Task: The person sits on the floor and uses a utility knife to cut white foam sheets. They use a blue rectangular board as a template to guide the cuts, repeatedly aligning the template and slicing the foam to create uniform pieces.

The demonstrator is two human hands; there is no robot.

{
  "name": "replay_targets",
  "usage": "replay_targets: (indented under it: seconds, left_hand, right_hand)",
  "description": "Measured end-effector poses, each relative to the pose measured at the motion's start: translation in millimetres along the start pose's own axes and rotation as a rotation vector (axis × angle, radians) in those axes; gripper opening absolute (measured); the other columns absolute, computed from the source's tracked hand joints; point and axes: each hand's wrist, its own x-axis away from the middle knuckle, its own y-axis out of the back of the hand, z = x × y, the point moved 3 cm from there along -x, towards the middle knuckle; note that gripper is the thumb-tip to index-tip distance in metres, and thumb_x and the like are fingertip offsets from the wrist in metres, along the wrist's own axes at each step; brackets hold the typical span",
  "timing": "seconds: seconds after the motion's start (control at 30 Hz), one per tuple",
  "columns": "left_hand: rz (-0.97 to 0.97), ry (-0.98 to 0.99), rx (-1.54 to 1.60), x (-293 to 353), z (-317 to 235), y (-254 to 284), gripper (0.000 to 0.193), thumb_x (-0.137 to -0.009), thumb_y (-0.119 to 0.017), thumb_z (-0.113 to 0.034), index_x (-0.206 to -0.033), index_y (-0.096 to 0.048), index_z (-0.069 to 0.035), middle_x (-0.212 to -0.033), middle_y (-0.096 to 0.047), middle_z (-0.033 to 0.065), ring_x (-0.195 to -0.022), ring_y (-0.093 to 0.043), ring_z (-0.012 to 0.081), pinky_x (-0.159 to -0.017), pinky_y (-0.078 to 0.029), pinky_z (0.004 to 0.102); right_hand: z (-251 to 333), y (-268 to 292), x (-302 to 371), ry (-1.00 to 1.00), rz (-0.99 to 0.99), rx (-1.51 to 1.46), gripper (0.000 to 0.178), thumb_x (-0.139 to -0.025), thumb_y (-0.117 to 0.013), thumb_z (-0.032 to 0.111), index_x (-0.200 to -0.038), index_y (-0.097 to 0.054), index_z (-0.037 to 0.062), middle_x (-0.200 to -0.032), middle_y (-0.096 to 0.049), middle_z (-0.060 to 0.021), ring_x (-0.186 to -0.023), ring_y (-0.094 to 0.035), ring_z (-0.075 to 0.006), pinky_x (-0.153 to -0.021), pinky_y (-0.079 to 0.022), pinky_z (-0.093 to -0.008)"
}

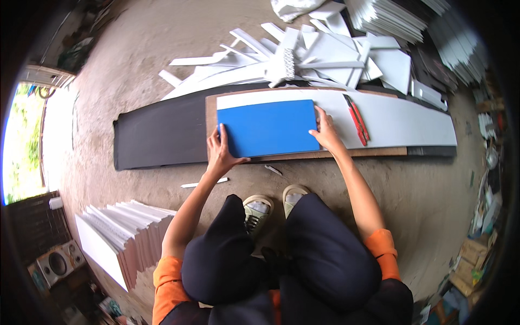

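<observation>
A flat blue rectangular board (268, 129) lies over the left part of a long white sheet (401, 122). My left hand (221, 151) grips its lower left corner, fingers along the left edge and thumb along the near edge. At the right edge, my right hand (326, 131) holds the board between thumb and fingers. Some fingertips are hidden. A red utility knife (357, 120) rests on the white sheet, right of my right hand. Beneath the sheet show a brown board (211, 116) and a long black mat (160, 135).
White offcuts (319, 59) pile up beyond the mat. A stack of white sheets (127, 233) stands at my lower left, near a speaker box (58, 261). More stacked sheets (387, 21) stand far right. Small white scraps (205, 183) lie on the floor before my shoes.
</observation>
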Motion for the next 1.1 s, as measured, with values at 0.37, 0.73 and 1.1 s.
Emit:
replay_targets:
  seconds: [0.37,0.73,1.1]
  left_hand:
    - [-0.01,0.331,0.074,-35,31,-5,0.083,-0.074,-0.061,-0.048,-0.132,-0.025,-0.001,-0.11,-0.035,0.0233,-0.102,-0.037,0.0352,-0.081,-0.034,0.0481]
    - [-0.118,0.279,-0.022,-42,24,3,0.084,-0.067,-0.069,-0.044,-0.134,-0.025,-0.021,-0.121,-0.03,0.0165,-0.111,-0.032,0.0319,-0.082,-0.029,0.0518]
    - [0.235,-0.576,-0.218,-53,-58,-12,0.073,-0.079,-0.053,-0.04,-0.132,-0.025,0.0,-0.14,-0.02,0.0141,-0.129,-0.015,0.0342,-0.1,-0.018,0.0555]
  right_hand:
    - [-14,0,-11,-0.044,0.053,-0.034,0.077,-0.064,-0.07,0.003,-0.129,-0.029,0.0111,-0.097,-0.046,-0.0125,-0.082,-0.052,-0.0204,-0.074,-0.046,-0.0324]
    - [-18,3,-12,-0.08,0.076,-0.04,0.076,-0.062,-0.071,0.004,-0.127,-0.032,0.0085,-0.097,-0.049,-0.0125,-0.078,-0.054,-0.0197,-0.072,-0.048,-0.0324]
    - [-15,1,-4,-0.061,-0.01,-0.197,0.075,-0.063,-0.072,0.004,-0.127,-0.034,0.0085,-0.093,-0.053,-0.0106,-0.077,-0.055,-0.0164,-0.069,-0.049,-0.0282]
